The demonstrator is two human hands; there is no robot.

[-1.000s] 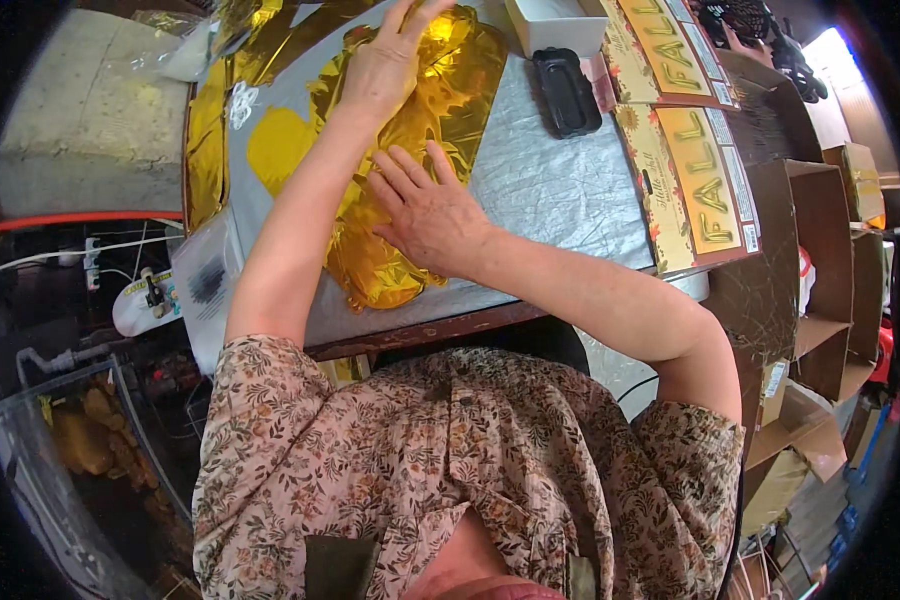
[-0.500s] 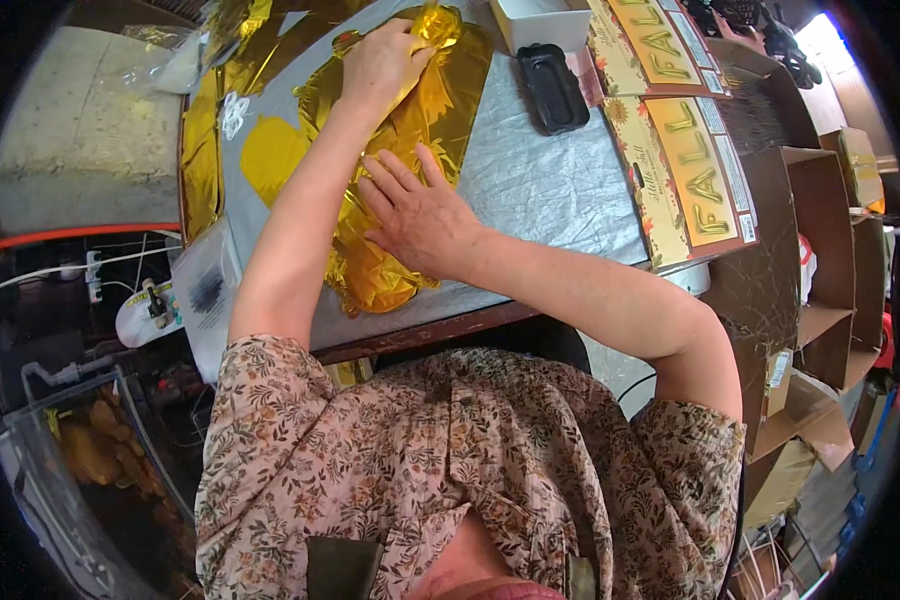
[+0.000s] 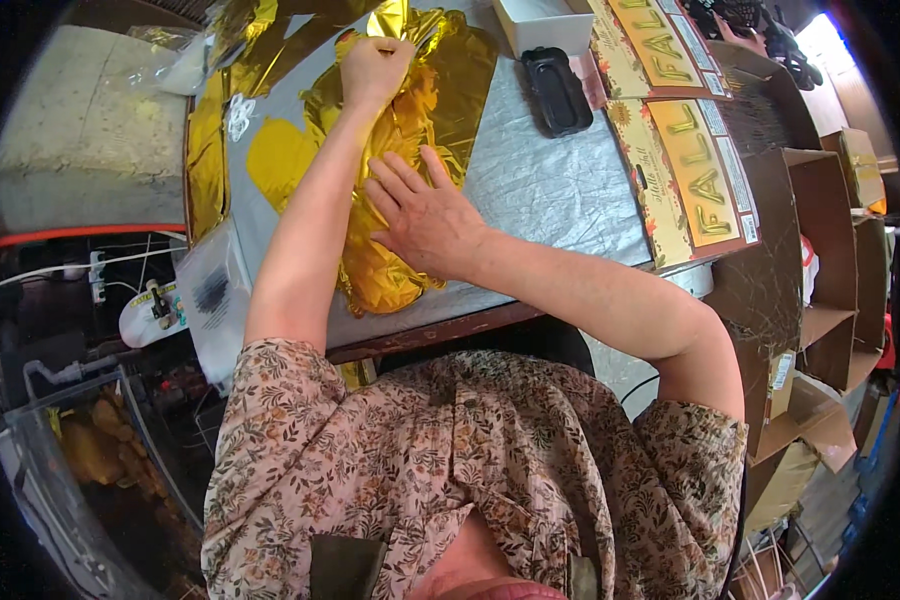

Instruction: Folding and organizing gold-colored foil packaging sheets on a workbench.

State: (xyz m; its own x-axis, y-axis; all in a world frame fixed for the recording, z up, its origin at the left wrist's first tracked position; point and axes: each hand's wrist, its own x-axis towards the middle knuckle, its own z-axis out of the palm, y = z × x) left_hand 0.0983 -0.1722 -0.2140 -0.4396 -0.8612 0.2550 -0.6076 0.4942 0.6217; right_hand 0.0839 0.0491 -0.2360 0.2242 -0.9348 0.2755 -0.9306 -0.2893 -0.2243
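A crumpled gold foil balloon (image 3: 385, 280) lies across the near part of the table. My left hand (image 3: 377, 75) is closed in a fist on the foil at its far end, where shiny folds bunch up beside the knuckles. My right hand (image 3: 428, 218) rests flat on the nearer part, fingers spread, the foil showing around it. Under and beside the balloon lie a flat gold sheet (image 3: 473, 75) and, to the left, a rounded flat gold piece (image 3: 278, 160).
Right of the foil are a black plastic tray (image 3: 557, 92), a white box (image 3: 545, 25) and printed cardboard packages with gold letters (image 3: 705, 170). A white string bundle (image 3: 238, 116) lies at left. Cardboard boxes (image 3: 820, 240) stand off the table's right side.
My left fist has drawn slightly nearer and to the left, and the foil around it has shifted and creased differently. My right hand stays flat in nearly the same place.
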